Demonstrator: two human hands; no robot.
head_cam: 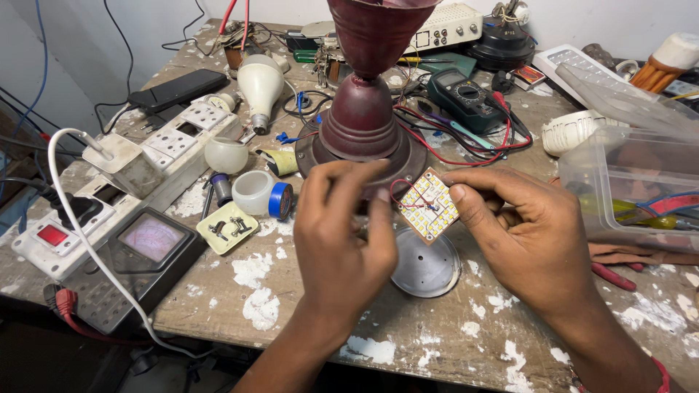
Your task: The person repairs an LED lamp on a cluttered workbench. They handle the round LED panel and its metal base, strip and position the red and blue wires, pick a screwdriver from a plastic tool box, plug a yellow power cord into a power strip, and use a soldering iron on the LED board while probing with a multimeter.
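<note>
Small square LED board (428, 204): cream face, rows of yellow chips, thin red wire (399, 191) looping off its left edge. Held in the air above the round metal disc (426, 266), just in front of the dark red lamp base (362, 124).

Right hand (528, 236): thumb and fingers pinch the board's right edge. Left hand (342, 229): fingers curled together at the red wire on the board's left side; exact contact hidden behind the fingers.

Risks, as judged:
- The wire looks thin, so a tug from the left hand could tear it off its solder joint.
- The grip is on one edge only, so the board could slip and drop onto the disc.

Surroundings: wires and a multimeter (464, 96) beyond to the right, a bulb (260, 86) and switchboard (175, 142) far left, a clear plastic box (626, 167) to the right.
</note>
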